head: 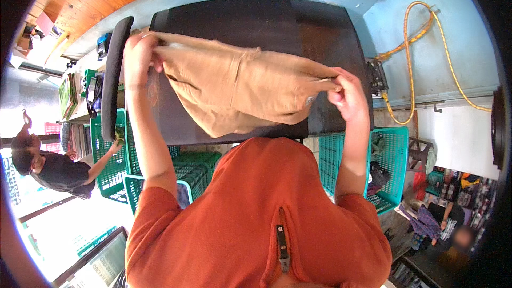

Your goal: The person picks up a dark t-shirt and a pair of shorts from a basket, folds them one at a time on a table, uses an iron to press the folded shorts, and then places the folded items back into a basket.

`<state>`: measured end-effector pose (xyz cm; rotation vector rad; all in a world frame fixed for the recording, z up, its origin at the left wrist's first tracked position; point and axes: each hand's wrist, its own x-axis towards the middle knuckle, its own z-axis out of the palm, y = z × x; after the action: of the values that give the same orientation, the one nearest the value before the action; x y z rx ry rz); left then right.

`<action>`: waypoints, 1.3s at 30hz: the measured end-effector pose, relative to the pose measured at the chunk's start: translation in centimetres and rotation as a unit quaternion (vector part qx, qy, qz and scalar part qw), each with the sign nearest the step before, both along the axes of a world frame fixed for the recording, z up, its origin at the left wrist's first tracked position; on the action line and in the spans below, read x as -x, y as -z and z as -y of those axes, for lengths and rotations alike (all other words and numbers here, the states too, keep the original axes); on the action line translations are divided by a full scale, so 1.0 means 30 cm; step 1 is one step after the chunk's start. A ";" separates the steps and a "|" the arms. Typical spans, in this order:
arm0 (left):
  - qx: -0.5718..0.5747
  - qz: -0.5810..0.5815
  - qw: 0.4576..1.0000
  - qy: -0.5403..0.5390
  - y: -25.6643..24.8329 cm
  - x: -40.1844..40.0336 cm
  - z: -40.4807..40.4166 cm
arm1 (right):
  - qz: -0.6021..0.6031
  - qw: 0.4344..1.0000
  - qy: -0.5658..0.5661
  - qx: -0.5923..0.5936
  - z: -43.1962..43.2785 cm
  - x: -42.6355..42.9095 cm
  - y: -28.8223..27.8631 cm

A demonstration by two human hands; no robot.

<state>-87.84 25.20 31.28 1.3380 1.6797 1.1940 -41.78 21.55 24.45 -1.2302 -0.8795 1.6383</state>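
Tan cloth trousers or shorts (236, 84) are stretched between my two hands above a dark padded table (248, 20). My left hand (142, 58) grips one end of the waistband edge. At the opposite end, my right hand (348, 92) pinches the fabric between thumb and fingers. The garment sags in the middle, its lower part bunched toward my body. A small light tag or patch (309, 100) shows near my right hand. Whether the cloth touches the table surface is hard to tell.
A narrow padded board (116, 76) stands at the table's left. Green plastic baskets (110, 160) and a teal basket (390, 168) with clothes flank me. A yellow hose or cord (408, 60) hangs on the right wall. One person (60, 172) is at left, another (452, 220) at lower right.
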 end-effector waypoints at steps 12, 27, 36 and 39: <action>-0.065 0.146 0.969 0.187 -0.098 -0.228 -0.404 | 0.382 0.888 0.063 -0.247 0.354 -0.095 -0.402; 0.163 -0.217 0.953 -0.131 1.223 0.433 -0.182 | 0.300 0.926 -0.225 -0.036 0.251 0.241 0.249; 0.116 -0.161 0.976 -0.088 1.237 -0.240 0.296 | 0.662 0.735 0.141 0.037 -0.067 -0.264 0.912; 0.138 -0.218 0.964 -0.069 1.243 -0.236 0.272 | 0.628 0.765 0.115 0.078 -0.156 -0.257 0.917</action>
<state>-80.76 17.04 -6.01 1.3918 2.1890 0.7277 -34.08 26.23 -3.05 -2.4946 -1.2607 0.4902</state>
